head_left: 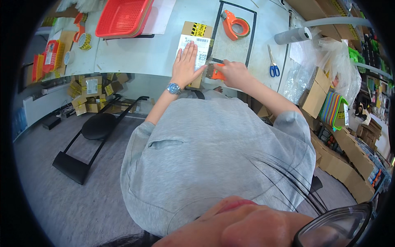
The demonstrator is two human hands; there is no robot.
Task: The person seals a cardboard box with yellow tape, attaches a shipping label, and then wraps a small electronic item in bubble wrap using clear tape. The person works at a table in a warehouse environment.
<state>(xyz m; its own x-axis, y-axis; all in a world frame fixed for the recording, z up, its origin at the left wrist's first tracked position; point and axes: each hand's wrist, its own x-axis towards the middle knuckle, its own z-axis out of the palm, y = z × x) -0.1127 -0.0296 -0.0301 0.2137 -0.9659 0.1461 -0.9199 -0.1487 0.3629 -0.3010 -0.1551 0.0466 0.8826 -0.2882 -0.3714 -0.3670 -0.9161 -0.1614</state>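
Note:
My left hand (186, 64) lies flat, fingers stretched out, on a white shipping label (202, 43) with a barcode and a square code. Under the label is a small cardboard box (186, 29) with yellow-and-black printed tape along it. Just to the right, my right hand (234, 74) is closed around an orange hand tool (215, 71) with a greyish flat end at the box's near right side. The fingers hide much of the tool, so its exact kind cannot be made out.
An orange tape dispenser (235, 25) lies inside a black-outlined rectangle on the white table (135, 57). Blue-handled scissors (273, 66) and a grey cylinder (293, 36) are to the right. A red basket (122, 18) is at the back left. A black folding chair (98, 126) stands below left.

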